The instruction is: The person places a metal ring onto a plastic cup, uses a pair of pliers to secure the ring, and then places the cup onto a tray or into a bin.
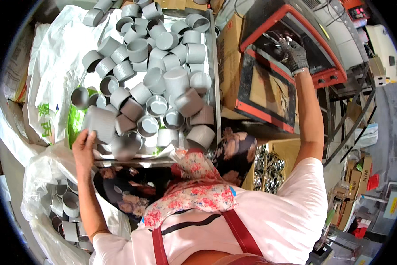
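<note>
My bare left hand (pixel 84 149) pinches a grey ribbed cup-shaped piece (pixel 102 125) at the near left edge of a metal-rimmed tray (pixel 215 88). Many more grey cups (pixel 138 50) lie heaped there on white plastic sheeting, some upright, others on their sides. Over on the right, my right hand (pixel 294 55), in a dark knitted glove, reaches into a red-and-black countertop oven (pixel 335 79) whose door hangs open. Its fingers are curled at a shiny metal piece (pixel 275 47) in the oven mouth; the piece's exact shape is hard to make out.
The lowered oven door (pixel 267 88) juts out between tray and oven. A cardboard box of shiny metal rings (pixel 269 170) stands by my right side. At lower left, a clear plastic bag (pixel 39 176) holds more grey cups. A black metal rack (pixel 353 119) stands below the oven.
</note>
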The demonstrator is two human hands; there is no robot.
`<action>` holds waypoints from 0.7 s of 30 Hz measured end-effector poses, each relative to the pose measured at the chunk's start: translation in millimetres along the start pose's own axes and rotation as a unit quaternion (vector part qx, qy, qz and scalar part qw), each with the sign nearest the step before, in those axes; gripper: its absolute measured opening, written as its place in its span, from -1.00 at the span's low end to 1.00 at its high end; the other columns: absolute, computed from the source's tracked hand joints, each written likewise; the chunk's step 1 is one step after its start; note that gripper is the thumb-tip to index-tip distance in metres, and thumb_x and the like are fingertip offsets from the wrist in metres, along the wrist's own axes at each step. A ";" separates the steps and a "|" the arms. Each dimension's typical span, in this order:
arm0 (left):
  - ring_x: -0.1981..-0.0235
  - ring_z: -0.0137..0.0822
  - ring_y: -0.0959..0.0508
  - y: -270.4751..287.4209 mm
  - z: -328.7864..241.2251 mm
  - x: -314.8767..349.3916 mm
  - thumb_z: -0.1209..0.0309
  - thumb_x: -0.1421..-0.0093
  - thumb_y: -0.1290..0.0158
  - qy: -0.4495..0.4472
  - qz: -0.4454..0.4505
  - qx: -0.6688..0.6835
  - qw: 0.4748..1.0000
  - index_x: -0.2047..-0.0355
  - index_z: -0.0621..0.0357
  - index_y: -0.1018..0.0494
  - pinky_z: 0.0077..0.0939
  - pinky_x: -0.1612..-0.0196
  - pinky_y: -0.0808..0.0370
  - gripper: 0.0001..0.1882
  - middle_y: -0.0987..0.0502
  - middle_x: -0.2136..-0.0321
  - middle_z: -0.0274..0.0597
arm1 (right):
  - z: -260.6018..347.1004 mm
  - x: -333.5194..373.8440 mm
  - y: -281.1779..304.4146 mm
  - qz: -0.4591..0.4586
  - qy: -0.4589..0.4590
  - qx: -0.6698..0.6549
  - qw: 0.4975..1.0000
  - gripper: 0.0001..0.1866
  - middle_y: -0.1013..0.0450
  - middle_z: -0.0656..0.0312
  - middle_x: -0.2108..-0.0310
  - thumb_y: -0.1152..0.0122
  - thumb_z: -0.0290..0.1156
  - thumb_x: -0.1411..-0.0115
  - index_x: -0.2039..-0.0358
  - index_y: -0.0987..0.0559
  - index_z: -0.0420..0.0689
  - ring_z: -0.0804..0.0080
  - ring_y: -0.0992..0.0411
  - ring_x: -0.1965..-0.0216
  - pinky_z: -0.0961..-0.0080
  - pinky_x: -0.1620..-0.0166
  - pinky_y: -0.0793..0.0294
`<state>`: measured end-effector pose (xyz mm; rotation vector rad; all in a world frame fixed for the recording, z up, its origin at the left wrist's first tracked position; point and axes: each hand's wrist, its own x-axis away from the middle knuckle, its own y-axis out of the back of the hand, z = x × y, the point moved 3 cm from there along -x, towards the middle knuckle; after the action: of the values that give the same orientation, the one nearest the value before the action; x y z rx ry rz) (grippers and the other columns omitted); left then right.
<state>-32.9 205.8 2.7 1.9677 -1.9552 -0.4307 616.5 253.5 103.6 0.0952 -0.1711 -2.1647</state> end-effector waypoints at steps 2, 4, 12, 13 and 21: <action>0.44 -0.55 -0.34 -25.0 -21.0 33.7 0.39 -0.12 0.03 0.039 0.089 0.049 0.994 0.31 0.33 -0.41 -0.66 0.35 -0.30 -0.78 -0.41 0.53 -0.37 | 9.4 65.1 -20.9 0.116 0.060 0.028 0.991 -0.65 -0.44 0.21 0.35 -0.13 -0.46 -0.03 0.13 -0.40 -0.26 0.49 -0.43 0.42 0.63 0.33 -0.43; 0.47 -0.54 -0.33 -55.2 -36.0 58.7 0.38 -0.12 0.02 0.000 0.145 0.055 0.988 0.35 0.32 -0.41 -0.67 0.37 -0.28 -0.79 -0.40 0.55 -0.35 | -1.1 138.9 -50.4 0.247 -0.030 -0.096 0.964 -0.66 -0.43 0.20 0.30 -0.13 -0.46 -0.03 0.15 -0.40 -0.27 0.48 -0.42 0.37 0.59 0.30 -0.44; 0.50 -0.58 -0.29 -98.8 -39.1 155.4 0.39 -0.03 -0.09 -0.010 0.233 0.185 0.955 0.51 0.26 -0.40 -0.64 0.40 -0.26 -0.83 -0.38 0.57 -0.41 | -55.8 361.9 -158.0 0.398 -0.156 -0.048 0.903 -0.67 -0.44 0.22 0.27 -0.10 -0.47 -0.04 0.14 -0.42 -0.23 0.59 -0.35 0.29 0.62 0.22 -0.35; 0.48 -0.60 -0.27 -98.5 -35.0 163.8 0.43 -0.01 -0.10 0.020 0.204 0.253 0.946 0.41 0.21 -0.38 -0.68 0.35 -0.25 -0.83 -0.34 0.56 -0.47 | -57.5 379.2 -163.7 0.424 -0.182 -0.079 0.883 -0.68 -0.44 0.24 0.30 -0.12 -0.45 -0.03 0.16 -0.44 -0.23 0.61 -0.34 0.31 0.64 0.24 -0.34; 0.24 -0.45 -0.25 -86.9 -17.4 200.6 0.52 0.05 -0.11 -0.103 0.148 0.172 0.968 0.10 0.22 -0.31 -0.63 0.11 -0.19 -0.56 -0.24 0.22 -0.25 | -77.2 428.2 -179.9 0.471 -0.192 0.013 0.861 -0.71 -0.43 0.32 0.43 -0.18 -0.41 0.08 0.30 -0.48 -0.22 0.66 -0.31 0.39 0.65 0.29 -0.35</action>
<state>55.1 5.8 -15.8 1.8325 -2.5574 -0.2363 238.6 -6.5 -2.7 -0.3484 -0.3842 -1.1706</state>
